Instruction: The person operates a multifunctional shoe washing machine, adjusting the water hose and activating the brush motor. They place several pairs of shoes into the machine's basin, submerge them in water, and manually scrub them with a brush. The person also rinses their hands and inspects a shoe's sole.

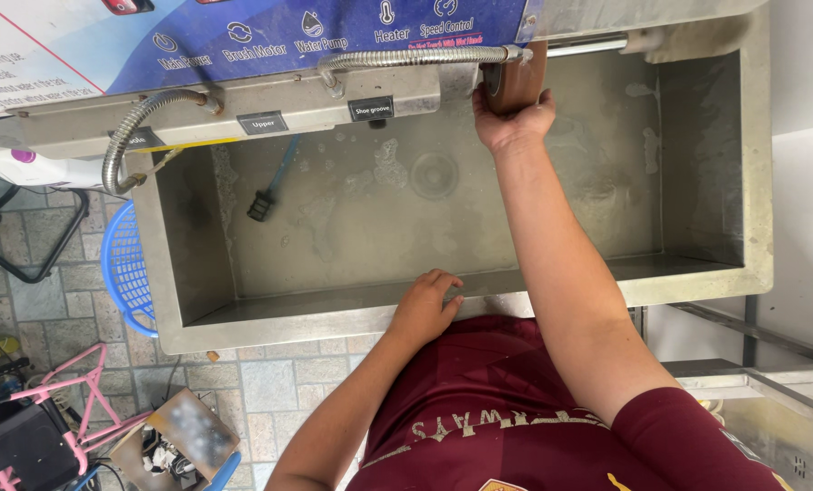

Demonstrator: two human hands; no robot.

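At upper centre of the frame, your right hand (513,123) clasps the brown brush roller (514,80) on the tub's (752,173) far wall, its axis running left-right, while your left hand (425,307) rests unclenched on the near rim, farther off.

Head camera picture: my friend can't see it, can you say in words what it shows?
A person leans over a wet, soapy metal sink, their right hand gripping a brown round brush mounted at the far wall and their left hand resting on the near rim. A small dark brush lies inside, and a blue basket sits on the tiled floor beside it.
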